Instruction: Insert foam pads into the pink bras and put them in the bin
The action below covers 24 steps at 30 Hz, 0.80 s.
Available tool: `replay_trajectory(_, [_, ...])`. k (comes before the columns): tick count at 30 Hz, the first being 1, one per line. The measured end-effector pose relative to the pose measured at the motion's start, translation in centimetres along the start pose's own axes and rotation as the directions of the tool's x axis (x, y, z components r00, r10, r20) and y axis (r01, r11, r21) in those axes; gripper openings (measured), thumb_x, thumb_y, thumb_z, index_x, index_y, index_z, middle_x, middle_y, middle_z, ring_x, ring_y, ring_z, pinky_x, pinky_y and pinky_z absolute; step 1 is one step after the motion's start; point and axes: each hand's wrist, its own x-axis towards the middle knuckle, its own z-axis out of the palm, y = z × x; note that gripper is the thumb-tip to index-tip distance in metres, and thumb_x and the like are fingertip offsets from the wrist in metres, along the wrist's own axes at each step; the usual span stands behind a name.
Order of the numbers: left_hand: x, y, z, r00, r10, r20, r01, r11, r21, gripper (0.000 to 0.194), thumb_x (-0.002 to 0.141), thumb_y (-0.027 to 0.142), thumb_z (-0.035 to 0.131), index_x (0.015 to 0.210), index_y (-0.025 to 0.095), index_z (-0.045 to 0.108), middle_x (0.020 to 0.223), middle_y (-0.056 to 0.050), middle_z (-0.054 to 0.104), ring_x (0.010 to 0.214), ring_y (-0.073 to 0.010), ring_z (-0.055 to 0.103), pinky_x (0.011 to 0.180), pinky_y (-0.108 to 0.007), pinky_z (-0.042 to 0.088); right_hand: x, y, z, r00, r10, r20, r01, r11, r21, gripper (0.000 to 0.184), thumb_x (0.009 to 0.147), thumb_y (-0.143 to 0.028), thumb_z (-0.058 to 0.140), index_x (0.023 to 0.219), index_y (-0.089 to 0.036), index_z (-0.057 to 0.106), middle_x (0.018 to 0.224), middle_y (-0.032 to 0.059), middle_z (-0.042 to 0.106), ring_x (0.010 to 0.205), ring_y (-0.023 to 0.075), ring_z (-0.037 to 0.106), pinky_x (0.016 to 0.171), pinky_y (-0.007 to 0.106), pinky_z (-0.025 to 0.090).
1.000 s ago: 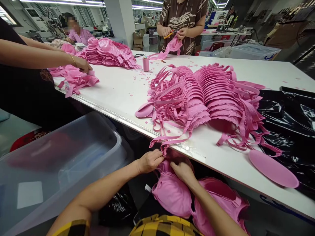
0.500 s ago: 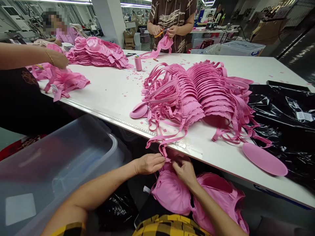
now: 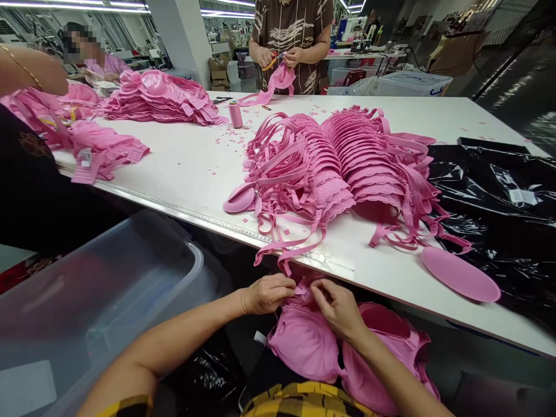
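Note:
A pink bra (image 3: 306, 341) lies in my lap, cups facing up, below the table's front edge. My left hand (image 3: 270, 293) is closed on the bra's upper edge, pinching a strap end or fabric there. Opposite it, my right hand (image 3: 336, 304) has thumb and forefinger pressed together at the same part of the bra; what lies between those fingertips is too small to make out. Just above my hands, loose pink straps (image 3: 289, 252) hang over the table edge from a stack of nested pink bras (image 3: 339, 162).
Loose pink bra pads (image 3: 460, 274) and black plastic (image 3: 499, 191) lie on the white table (image 3: 174, 156). A thread spool (image 3: 235, 114) stands farther back. A clear bin (image 3: 108, 289) is at my left. One co-worker (image 3: 291, 40) holds orange-handled scissors; another's arm (image 3: 30, 72) reaches over bras.
My right hand has shifted slightly right and its fingers have lifted from the bra's edge. The co-worker's arm at left has moved left. The whole view has shifted a little.

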Motion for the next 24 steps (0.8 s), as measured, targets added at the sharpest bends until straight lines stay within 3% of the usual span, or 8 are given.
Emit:
replay_trajectory(3, [-0.2, 0.0, 0.3, 1.000, 0.031, -0.005, -0.031, 0.999, -0.019, 0.017, 0.083, 0.007, 0.049, 0.095, 0.010, 0.059, 0.086, -0.014, 0.068, 0.086, -0.0189, 0.065, 0.077, -0.030, 0.056, 0.6, 1.0, -1.0, 0.996, 0.089, 0.019, -0.088, 0.995, -0.055, 0.029, 0.080, -0.041, 0.050, 0.072, -0.018, 0.064, 0.066, 0.0072, 0.065, 0.065, 0.0210, 0.060, 0.066, 0.029, 0.044])
replay_trajectory(5, [0.0, -0.2, 0.2, 0.999, 0.048, 0.019, -0.048, 0.999, -0.002, 0.018, 0.083, 0.006, 0.047, 0.097, 0.009, 0.059, 0.087, -0.015, 0.068, 0.090, -0.0200, 0.064, 0.079, -0.031, 0.055, 1.2, 1.2, -0.9, 0.993, 0.082, 0.088, -0.080, 0.996, -0.032, 0.024, 0.079, -0.038, 0.053, 0.072, -0.019, 0.067, 0.070, 0.0057, 0.069, 0.072, 0.0217, 0.063, 0.071, 0.030, 0.046])
replay_trajectory(10, [0.7, -0.7, -0.5, 0.973, 0.167, 0.162, -0.182, 0.980, 0.083, 0.023, 0.086, 0.007, 0.042, 0.100, 0.011, 0.059, 0.089, -0.015, 0.068, 0.091, -0.0209, 0.064, 0.073, -0.031, 0.057, 2.5, 0.3, 1.0, 0.991, 0.042, 0.126, -0.050, 0.997, 0.057, 0.030, 0.084, -0.026, 0.043, 0.099, -0.021, 0.068, 0.102, 0.0040, 0.070, 0.094, 0.0188, 0.063, 0.086, 0.028, 0.044])
replay_trajectory(13, [0.7, -0.2, -0.2, 0.999, -0.011, 0.038, 0.007, 0.995, 0.103, 0.023, 0.085, 0.007, 0.046, 0.103, 0.011, 0.059, 0.091, -0.014, 0.067, 0.087, -0.0187, 0.065, 0.073, -0.030, 0.057, 2.6, -0.4, 1.4, 0.994, 0.085, 0.073, -0.087, 0.996, 0.032, 0.032, 0.086, -0.023, 0.040, 0.101, -0.018, 0.067, 0.104, 0.0061, 0.069, 0.096, 0.0195, 0.062, 0.087, 0.028, 0.044])
replay_trajectory(15, [0.5, 0.3, 0.4, 0.995, -0.103, -0.017, 0.104, 0.990, 0.097, 0.022, 0.085, 0.007, 0.047, 0.102, 0.011, 0.060, 0.089, -0.013, 0.067, 0.084, -0.0175, 0.065, 0.072, -0.029, 0.057, 2.3, -0.8, 1.1, 0.993, 0.115, 0.035, -0.115, 0.993, -0.021, 0.029, 0.084, -0.020, 0.043, 0.098, -0.017, 0.068, 0.100, 0.0074, 0.070, 0.092, 0.0205, 0.063, 0.084, 0.027, 0.044])
replay_trajectory(20, [-0.2, 0.2, 1.4, 0.984, -0.176, -0.036, 0.179, 0.978, 0.105, 0.020, 0.086, 0.008, 0.046, 0.099, 0.015, 0.060, 0.091, -0.009, 0.066, 0.084, -0.0146, 0.065, 0.073, -0.025, 0.057, 0.5, -1.5, 0.7, 0.984, 0.169, -0.059, -0.176, 0.975, -0.138, 0.025, 0.086, -0.024, 0.046, 0.092, -0.018, 0.070, 0.086, 0.0081, 0.071, 0.081, 0.0196, 0.063, 0.076, 0.026, 0.043])
replay_trajectory(24, [0.1, -0.2, 1.2, 0.987, -0.159, -0.006, 0.158, 0.983, 0.098, 0.019, 0.086, 0.008, 0.047, 0.097, 0.014, 0.060, 0.091, -0.009, 0.065, 0.082, -0.0131, 0.065, 0.071, -0.020, 0.056, 0.6, -1.5, 0.7, 0.971, 0.238, -0.023, -0.239, 0.962, -0.134, 0.024, 0.083, -0.026, 0.051, 0.079, -0.017, 0.072, 0.075, 0.0084, 0.072, 0.068, 0.0185, 0.064, 0.064, 0.025, 0.043])
